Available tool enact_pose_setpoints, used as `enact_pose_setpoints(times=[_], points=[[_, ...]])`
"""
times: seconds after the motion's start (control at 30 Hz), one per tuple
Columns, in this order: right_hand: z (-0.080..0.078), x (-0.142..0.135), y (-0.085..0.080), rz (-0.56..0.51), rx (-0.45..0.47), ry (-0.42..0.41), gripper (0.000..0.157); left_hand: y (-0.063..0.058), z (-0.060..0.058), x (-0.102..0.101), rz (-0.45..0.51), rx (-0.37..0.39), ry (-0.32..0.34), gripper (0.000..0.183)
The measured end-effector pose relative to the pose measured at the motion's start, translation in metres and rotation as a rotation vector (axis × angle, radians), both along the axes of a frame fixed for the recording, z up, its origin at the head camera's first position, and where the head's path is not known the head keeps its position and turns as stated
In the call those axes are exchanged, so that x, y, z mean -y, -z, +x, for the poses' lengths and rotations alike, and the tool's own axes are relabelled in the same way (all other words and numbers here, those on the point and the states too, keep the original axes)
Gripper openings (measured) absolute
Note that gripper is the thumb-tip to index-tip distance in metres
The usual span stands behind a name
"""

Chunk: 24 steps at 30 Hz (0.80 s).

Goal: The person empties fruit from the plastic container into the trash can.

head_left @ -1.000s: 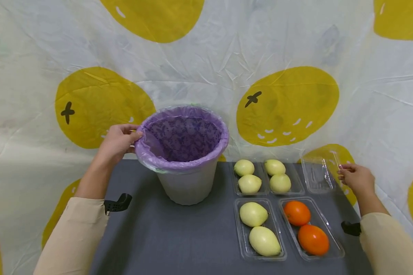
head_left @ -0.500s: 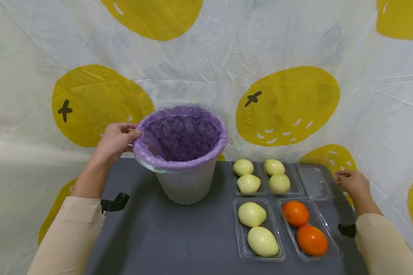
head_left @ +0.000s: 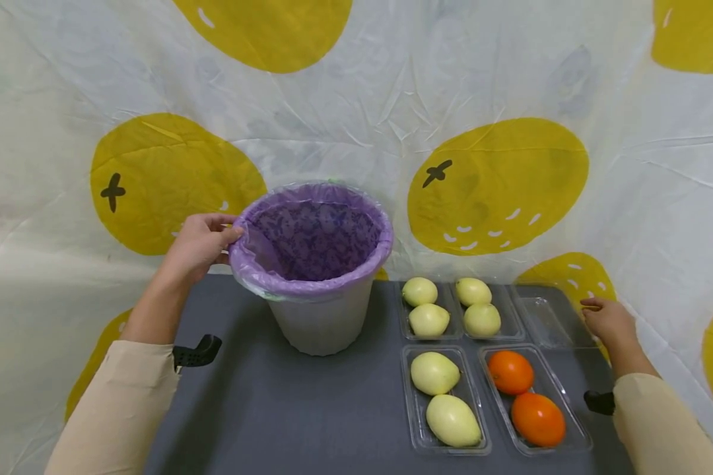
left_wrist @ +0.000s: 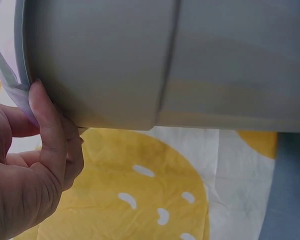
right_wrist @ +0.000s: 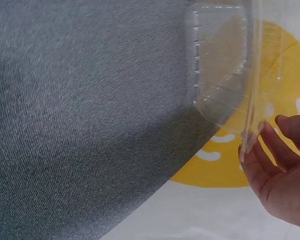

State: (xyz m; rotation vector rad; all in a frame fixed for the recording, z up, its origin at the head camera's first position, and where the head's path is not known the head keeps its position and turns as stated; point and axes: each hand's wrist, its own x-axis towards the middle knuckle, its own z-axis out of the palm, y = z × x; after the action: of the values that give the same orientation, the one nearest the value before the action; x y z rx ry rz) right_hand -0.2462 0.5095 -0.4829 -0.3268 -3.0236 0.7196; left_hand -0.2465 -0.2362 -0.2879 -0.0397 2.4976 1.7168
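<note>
My left hand [head_left: 199, 245] pinches the rim of a pale trash can [head_left: 327, 323], thumb over its purple bag liner [head_left: 311, 285] and fingers beneath the rim. In the left wrist view those fingers [left_wrist: 49, 132] curl under the lip, against the can's side. At the back right, a clear plastic container [head_left: 549, 320] with nothing in it lies flat at the table's edge. Beside it is my right hand [head_left: 611, 321]. The right wrist view has its fingertips [right_wrist: 246, 151] at the container's corner, with the thumb apart from the plastic.
Clear trays with pale yellow-green fruits stand in the back row [head_left: 429, 320] and at front [head_left: 453, 421]. Another tray holds two orange fruits [head_left: 538, 420]. A fruit-print cloth [head_left: 356, 105] hangs behind the dark grey table [head_left: 309, 415].
The clear container, tilted up in my right hand a second ago, now lies flat on the table. The right fingers have loosened from it. My left hand keeps its grip on the rim.
</note>
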Motion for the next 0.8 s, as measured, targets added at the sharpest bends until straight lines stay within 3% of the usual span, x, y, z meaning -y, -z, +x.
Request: enact_pose_setpoints(times=[0.27,0.5,0.63,0.8], points=[[0.009,0.010,-0.015,-0.078,-0.018,0.005,0.053,0.003,-0.001,0.000,-0.007,-0.012,-0.004,0.055],[0.001,0.026,-0.024,-0.152,-0.089,-0.033,0.055,0.001,-0.002,0.002,-0.003,0.007,-0.002,0.056],[-0.001,0.037,-0.026,-0.253,-0.092,-0.120,0.055,0.001,-0.002,0.002,-0.007,-0.003,-0.001,0.056],[0.000,0.059,-0.034,-0.234,-0.019,-0.235,0.053,0.000,-0.002,0.001,-0.006,-0.002,0.009,0.055]])
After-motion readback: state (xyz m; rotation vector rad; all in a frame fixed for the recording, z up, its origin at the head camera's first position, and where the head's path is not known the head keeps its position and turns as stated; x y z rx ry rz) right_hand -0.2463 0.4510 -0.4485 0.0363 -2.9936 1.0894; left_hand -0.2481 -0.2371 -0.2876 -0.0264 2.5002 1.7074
